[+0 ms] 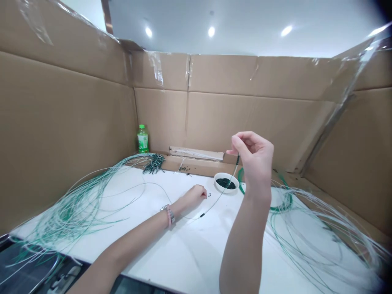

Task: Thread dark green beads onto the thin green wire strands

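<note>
Right hand (252, 159) pinching one thin wire (221, 197), left hand (194, 195) curled at 6 o'clock, can't tell if it's holding anything; one white bowl (219, 177) of beads at 12, wire bundles (76, 208) at 9 and 3.

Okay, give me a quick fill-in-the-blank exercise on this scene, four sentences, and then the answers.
The raised hand, pinching a thin strand, is the person's ____ one.
The white bowl holds small ____ beads.
The plastic bottle stands at the back ____ corner of the cardboard enclosure.
The bracelet on the arm lying across the white table is ____.

Missing words: right; dark; left; pink.
</note>
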Available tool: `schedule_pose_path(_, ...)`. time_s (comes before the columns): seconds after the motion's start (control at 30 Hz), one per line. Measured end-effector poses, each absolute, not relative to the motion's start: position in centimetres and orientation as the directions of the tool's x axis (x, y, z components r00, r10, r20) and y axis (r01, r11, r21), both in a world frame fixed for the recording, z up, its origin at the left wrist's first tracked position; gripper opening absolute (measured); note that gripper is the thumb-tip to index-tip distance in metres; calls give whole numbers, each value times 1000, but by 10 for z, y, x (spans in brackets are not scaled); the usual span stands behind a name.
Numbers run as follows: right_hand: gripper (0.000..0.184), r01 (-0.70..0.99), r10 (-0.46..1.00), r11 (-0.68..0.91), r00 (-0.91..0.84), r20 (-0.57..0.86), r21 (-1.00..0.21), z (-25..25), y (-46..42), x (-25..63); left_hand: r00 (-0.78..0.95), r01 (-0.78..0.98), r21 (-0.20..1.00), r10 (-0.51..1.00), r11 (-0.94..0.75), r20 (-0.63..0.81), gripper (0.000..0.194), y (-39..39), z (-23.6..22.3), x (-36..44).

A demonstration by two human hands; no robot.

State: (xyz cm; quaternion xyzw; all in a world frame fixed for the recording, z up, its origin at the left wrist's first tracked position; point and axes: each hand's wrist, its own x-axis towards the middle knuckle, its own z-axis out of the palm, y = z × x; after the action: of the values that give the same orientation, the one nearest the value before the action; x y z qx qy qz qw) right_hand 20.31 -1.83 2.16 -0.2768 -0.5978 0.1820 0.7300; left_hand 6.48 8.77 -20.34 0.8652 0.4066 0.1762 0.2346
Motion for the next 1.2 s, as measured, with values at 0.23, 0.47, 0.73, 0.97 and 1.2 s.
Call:
schedule_pose_path(0.23,11,127,661,722,163,733,-680,7,-4,192,513,453,768,837,-453,192,29,82,-191,50)
schedule_pose_path(0.47,16,154,792,575,140,594,-803,-62,14,182,271,7,986,950,-165,157,25,57,-174,19)
schedule_pose_path(0.73,17,156,849,498,112,516,-853,-123,-6,165,207,-501,860,978,95,12,44,23,-162,15)
schedule_pose_path(0.97,17,63,892,443,66,447,-894,-129,-30,148,248,-631,746,967,212,-65,41,-6,-153,19)
schedule_pose_path(1.2,15,10,925,380,4,380,-925,-125,-42,142,253,-691,698,968,186,-8,35,-14,-150,18)
